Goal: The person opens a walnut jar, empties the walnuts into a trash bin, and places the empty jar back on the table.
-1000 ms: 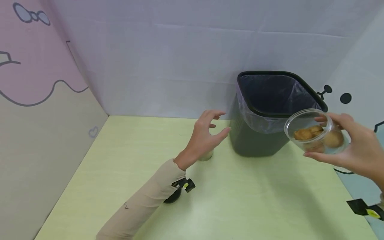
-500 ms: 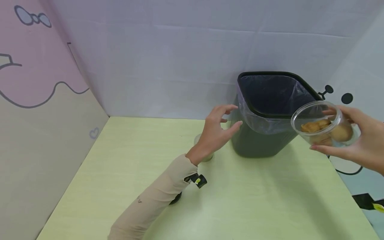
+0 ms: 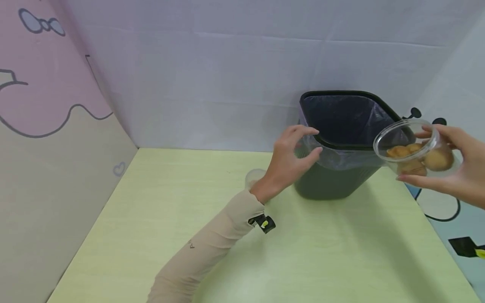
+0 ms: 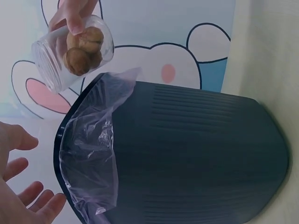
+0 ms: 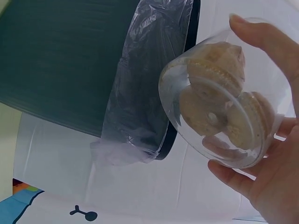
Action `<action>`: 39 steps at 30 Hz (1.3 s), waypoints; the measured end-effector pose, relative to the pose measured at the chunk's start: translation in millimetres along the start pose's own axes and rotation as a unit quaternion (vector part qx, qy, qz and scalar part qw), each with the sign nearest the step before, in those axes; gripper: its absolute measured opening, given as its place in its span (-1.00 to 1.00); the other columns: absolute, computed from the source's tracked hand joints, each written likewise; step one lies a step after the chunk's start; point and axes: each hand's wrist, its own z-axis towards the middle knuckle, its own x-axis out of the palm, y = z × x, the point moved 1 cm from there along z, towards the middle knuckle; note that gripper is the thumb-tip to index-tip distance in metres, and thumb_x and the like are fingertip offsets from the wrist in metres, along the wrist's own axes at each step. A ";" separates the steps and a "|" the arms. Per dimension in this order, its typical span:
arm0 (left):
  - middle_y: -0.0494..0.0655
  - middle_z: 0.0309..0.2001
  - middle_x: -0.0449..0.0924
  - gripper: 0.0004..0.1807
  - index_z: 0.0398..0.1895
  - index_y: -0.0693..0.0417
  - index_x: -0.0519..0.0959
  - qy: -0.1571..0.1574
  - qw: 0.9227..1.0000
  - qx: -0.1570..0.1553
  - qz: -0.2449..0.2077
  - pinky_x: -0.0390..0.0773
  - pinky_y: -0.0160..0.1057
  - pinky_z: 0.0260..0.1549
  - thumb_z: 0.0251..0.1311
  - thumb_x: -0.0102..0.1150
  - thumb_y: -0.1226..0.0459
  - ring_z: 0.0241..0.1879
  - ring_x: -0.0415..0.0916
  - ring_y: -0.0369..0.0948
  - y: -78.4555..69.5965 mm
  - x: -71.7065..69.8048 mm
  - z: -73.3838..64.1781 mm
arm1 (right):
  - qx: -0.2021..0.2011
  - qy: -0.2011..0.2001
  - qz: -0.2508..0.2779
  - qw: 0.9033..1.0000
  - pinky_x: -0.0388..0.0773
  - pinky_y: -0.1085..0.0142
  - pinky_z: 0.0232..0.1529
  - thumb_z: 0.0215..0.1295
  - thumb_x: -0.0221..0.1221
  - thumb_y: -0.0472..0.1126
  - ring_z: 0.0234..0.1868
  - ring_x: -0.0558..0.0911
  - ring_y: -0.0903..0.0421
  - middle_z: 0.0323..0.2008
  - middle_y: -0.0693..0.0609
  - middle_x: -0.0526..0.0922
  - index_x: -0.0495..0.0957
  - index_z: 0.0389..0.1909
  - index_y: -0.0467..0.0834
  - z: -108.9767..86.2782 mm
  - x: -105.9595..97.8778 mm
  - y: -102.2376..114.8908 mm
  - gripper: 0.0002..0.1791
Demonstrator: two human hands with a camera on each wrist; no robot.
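My right hand [image 3: 470,168] grips a clear round plastic jar [image 3: 433,141], thumb below and fingers above in the head view. The jar is tilted with its mouth toward the bin. Inside lie several rounded golden-brown pieces [image 3: 437,160] that look like small pastries. A dark green bin [image 3: 329,183] stands upright, its translucent liner [image 4: 88,158] folded over the black rim. In the head view the jar overlaps the rim's right front corner. My left hand [image 3: 289,164] is at the rim's left front, thumb and fingers curved apart with nothing between them.
Behind my left wrist, a clear container [image 3: 254,176] stands on the pale green table [image 3: 182,189], partly hidden. A pale wall [image 3: 212,84] rises behind the bin. A cartoon-printed panel [image 3: 447,185] is on the right.
My left hand has moved right and up to the bin's rim. The right hand has shifted the jar right and up, still tilted, its contents inside. A dark round object is now hidden behind my left arm.
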 end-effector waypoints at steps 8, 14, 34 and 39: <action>0.07 0.07 0.43 -0.77 -0.11 0.15 0.62 0.021 0.998 0.039 0.044 0.25 -0.40 0.14 0.18 0.24 0.28 0.13 0.33 -0.18 -2.7 7.8 6.7 | 0.035 0.009 0.011 0.999 0.23 0.24 0.22 -0.36 0.58 -0.22 -0.08 0.15 0.54 0.10 -0.30 0.38 0.14 0.40 -0.18 6.0 0.0 1.3 0.19; 0.04 0.05 0.47 -0.78 -0.12 0.14 0.66 0.057 0.994 0.046 0.086 0.24 -0.39 0.14 0.22 0.20 0.25 0.11 0.33 -0.14 -1.6 12.1 8.4 | 0.044 0.014 0.014 0.999 0.19 -0.31 0.06 -0.34 0.57 -0.22 -0.02 0.18 0.45 0.08 -0.31 0.35 0.13 0.39 -0.21 6.5 1.9 0.6 0.18; -0.05 -0.15 0.46 -0.86 -0.25 0.10 0.64 0.070 0.988 0.044 0.127 0.29 -0.41 0.06 0.22 0.22 0.22 -0.04 0.35 -0.15 5.5 -3.1 12.3 | 0.025 -0.027 0.008 0.999 0.08 0.47 -0.12 -0.35 0.57 -0.24 -0.12 0.20 0.51 0.08 -0.39 0.40 0.19 0.35 -0.26 16.6 -1.1 -3.2 0.13; -0.03 -0.13 0.41 -0.87 -0.26 0.09 0.64 0.061 0.990 0.040 0.121 0.34 -0.35 -0.11 0.20 0.22 0.24 -0.07 0.31 -0.13 7.7 -7.1 11.6 | 0.030 -0.026 -0.017 0.999 0.06 0.41 -0.07 -0.23 0.52 -0.23 -0.02 0.31 -0.24 0.10 -0.46 0.32 0.11 0.38 -0.31 19.3 -4.6 -3.2 0.11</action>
